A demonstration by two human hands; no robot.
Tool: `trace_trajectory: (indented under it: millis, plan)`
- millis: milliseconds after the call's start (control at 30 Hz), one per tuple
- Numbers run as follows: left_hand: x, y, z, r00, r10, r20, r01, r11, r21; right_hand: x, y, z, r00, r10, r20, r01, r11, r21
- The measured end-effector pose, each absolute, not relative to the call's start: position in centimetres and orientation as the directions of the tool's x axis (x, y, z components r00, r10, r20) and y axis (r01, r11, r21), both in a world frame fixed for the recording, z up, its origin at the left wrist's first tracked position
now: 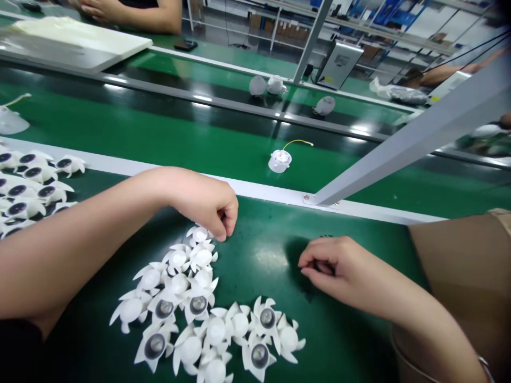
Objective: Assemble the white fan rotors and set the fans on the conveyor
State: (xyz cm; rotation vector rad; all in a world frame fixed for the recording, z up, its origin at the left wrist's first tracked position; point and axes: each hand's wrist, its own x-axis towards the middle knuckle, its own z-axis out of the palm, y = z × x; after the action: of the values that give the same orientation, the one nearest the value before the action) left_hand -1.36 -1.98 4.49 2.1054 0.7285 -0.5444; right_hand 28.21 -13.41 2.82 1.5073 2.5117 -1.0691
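White impellers (216, 331) lie near left hand (205, 203), right hand (340, 266); cannot tell either grip's closure; post (403, 142) slants beyond.

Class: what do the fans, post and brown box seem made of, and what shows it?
Fans: probably satin white plastic; thin, curved, moulded-looking. Post: likely painted metal; smooth, even pale grey, straight-edged. Box: seemingly matte cardboard; brown, dull surface.

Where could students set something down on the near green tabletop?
Bare: the tabletop between the left hand and right hand, before the white rail; also between the right forearm and the nearer white finned parts. Crowded: under those, and far left, under a second cluster.
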Motion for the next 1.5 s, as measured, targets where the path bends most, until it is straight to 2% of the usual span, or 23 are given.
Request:
trace_trajectory:
  millis: [233, 333, 433, 533, 600, 767, 867, 967, 1100, 1200, 1367, 1500]
  plan:
    - [-2.3, -2.5, 6.5, 0.565, 0.450, -0.692, 0.807, -0.477, 0.349, 27.7, -14.0, 1.5, -0.578, 0.742, -0.340, 0.780, 0.380, -0.497]
    - [-2.0, -2.7, 6.3, 0.532, 0.478, -0.699, 0.821, -0.495, 0.286, 27.4, -14.4, 1.1, -0.558, 0.769, -0.312, 0.807, 0.415, -0.421]
    - [-1.9, -2.3, 5.5, 0.611, 0.466, -0.640, 0.776, -0.514, 0.366, 26.8, -14.8, 0.9, -0.547, 0.796, -0.259, 0.828, 0.470, -0.305]
    - [-1.9, -1.7, 4.6, 0.741, 0.436, -0.511, 0.668, -0.554, 0.496, 26.1, -15.1, 0.7, -0.567, 0.801, -0.194, 0.822, 0.532, -0.202]
    - [-1.6, -1.5, 4.1, 0.812, 0.418, -0.408, 0.584, -0.598, 0.548, 25.8, -15.0, 0.6, -0.568, 0.805, -0.169, 0.821, 0.542, -0.180]
    - [0.0, -2.0, 3.1, 0.898, 0.384, -0.213, 0.428, -0.659, 0.619, 26.1, -14.0, 0.4, -0.514, 0.841, -0.167, 0.845, 0.464, -0.266]
    - [0.7, -2.5, 2.6, 0.924, 0.355, -0.144, 0.359, -0.667, 0.653, 26.5, -13.5, 0.5, -0.492, 0.864, -0.103, 0.837, 0.437, -0.329]
    - [1.2, -2.9, 2.0, 0.946, 0.323, -0.009, 0.242, -0.690, 0.682, 26.6, -13.5, 0.7, -0.493, 0.870, -0.026, 0.784, 0.431, -0.446]
    - [2.0, -3.7, 1.3, 0.935, 0.309, 0.175, 0.142, -0.777, 0.613, 26.2, -13.6, 0.8, -0.448, 0.894, 0.026, 0.729, 0.382, -0.567]
    - [2.4, -4.1, 0.9, 0.940, 0.283, 0.191, 0.134, -0.820, 0.557, 25.9, -13.5, 0.6, -0.416, 0.908, 0.052, 0.713, 0.361, -0.602]
    - [2.2, -3.7, 0.3, 0.940, 0.263, 0.217, 0.007, -0.653, 0.758, 25.5, -13.2, 0.0, -0.388, 0.919, 0.066, 0.687, 0.336, -0.644]
    - [1.9, -3.1, -0.2, 0.940, 0.287, 0.185, 0.013, -0.572, 0.820, 25.0, -13.3, -0.2, -0.396, 0.917, 0.055, 0.667, 0.328, -0.669]
